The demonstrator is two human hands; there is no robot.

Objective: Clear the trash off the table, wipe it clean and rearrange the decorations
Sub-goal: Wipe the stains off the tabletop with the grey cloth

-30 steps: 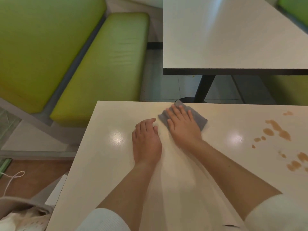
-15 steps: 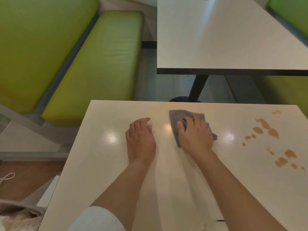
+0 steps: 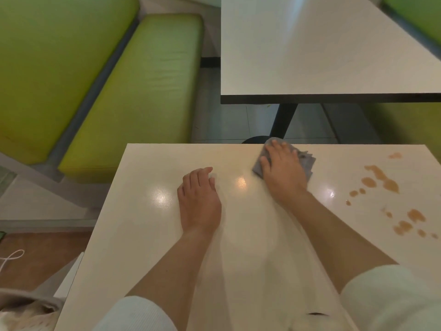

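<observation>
Table (image 3: 148,235): cream top, glossy, two ceiling-light glints near its middle. Cloth (image 3: 306,163): grey, rumpled, lying at the table's far edge, one corner reaching just past that edge. Right hand (image 3: 282,174): palm down on the cloth, fingers straight and spread, pressing it flat to the surface; nothing curled round it. Left hand (image 3: 199,199): palm down on the bare top, well to the left of the cloth, fingers straight and close together, holding nothing. Sleeves (image 3: 391,299): white, pushed up past both forearms. Stains (image 3: 381,180): brown spill marks, a larger cluster and several small drops, on the right part of the table, near the cloth but apart from it; a second group lies nearer the person along the right side. Second table (image 3: 322,56): white top with dark edge, on a black post, beyond the first across a gap of tiled floor. Bench (image 3: 133,91): green padded seat and backrest, left of both tables. Dark mark at the near table edge: too small to identify.
</observation>
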